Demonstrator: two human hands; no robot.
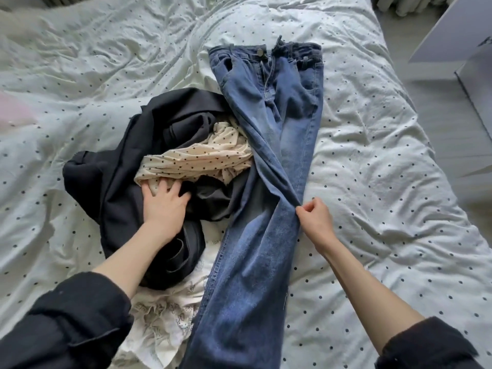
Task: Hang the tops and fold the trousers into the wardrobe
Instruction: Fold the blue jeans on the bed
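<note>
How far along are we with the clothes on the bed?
Early. Done: the jeans lie spread lengthwise on the bed, unfolded. In hand: the right hand pinches their edge; the left hand rests on the pile. Left: the black garment and dotted cream top are unhung.

One pair of blue jeans (269, 161), one black garment (119, 187), two cream tops, one dotted (202, 161), one printed (165, 315).

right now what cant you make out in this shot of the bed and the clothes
Head view only:
- Jeans: the leg ends run off the bottom edge.
- Black garment: bunched, and partly under the left hand and the dotted cream top, so its type is unclear.
- White lace piece: mostly under the black garment and jeans.
- Wardrobe: not in view.
- Right hand: what its grip on the jeans' edge holds underneath is hidden.
</note>
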